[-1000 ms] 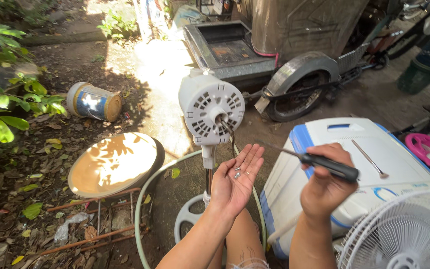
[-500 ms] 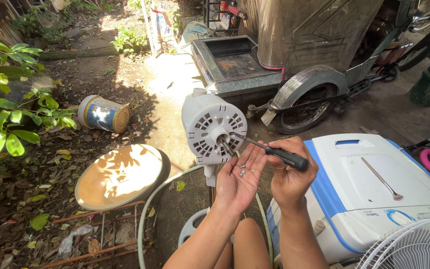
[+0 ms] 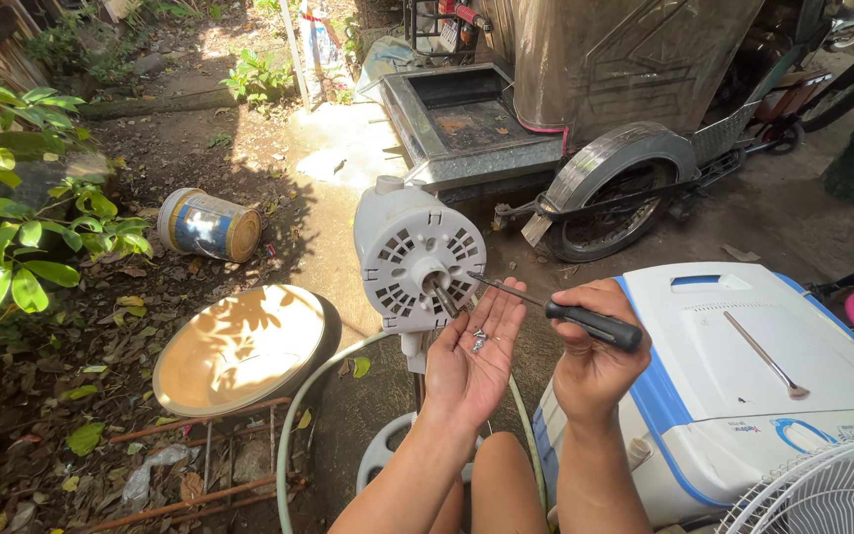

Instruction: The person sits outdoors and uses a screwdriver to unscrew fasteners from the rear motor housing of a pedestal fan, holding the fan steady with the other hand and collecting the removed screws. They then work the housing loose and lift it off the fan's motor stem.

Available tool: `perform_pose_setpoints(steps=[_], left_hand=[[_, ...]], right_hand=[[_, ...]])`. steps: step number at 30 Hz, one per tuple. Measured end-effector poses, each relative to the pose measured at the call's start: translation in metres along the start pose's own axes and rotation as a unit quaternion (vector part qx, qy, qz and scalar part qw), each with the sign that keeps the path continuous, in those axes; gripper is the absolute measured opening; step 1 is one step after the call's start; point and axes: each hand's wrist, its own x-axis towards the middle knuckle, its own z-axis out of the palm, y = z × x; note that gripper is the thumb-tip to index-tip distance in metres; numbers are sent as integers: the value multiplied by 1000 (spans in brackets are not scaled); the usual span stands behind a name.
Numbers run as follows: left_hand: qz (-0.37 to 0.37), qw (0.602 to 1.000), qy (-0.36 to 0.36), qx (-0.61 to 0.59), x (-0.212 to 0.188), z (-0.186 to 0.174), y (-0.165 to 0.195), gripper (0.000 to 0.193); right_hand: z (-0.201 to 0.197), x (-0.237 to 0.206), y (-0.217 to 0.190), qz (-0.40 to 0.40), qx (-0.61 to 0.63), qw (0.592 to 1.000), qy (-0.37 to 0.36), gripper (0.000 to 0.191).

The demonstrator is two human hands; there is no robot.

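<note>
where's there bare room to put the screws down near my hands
The white cooler lid is mostly bare between its blue edge and the thin metal rod. Bare dirt also lies between the fan motor and the wheel. Left is crowded: round pan, rusty rods, dry leaves.

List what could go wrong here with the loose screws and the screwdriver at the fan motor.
1. The small screws lie loose on the open left hand; a tilt could drop them into the dirt and dead leaves below.
2. The screwdriver in the right hand points at the motor housing close to the left fingers; a slip might jab them.
</note>
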Motion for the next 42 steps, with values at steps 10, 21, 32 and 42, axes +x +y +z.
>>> perform_pose_setpoints(steps=[10,21,32,42], left_hand=[[-23,1000,17,10,-21,-16,-7,52],[-183,968,151,78,-83,-79,-50,51],[-504,849,151,44,-179,-198,-103,59],[-530,739,135,394,-240,-272,-108,64]], right_hand=[[-33,-31,-21,5,-12,999,48,53],[-112,-128,-98,55,-185,975,106,55],[-220,-238,-238,16,-447,858,253,54],[-257,-327,-293,285,-533,766,219,21]])
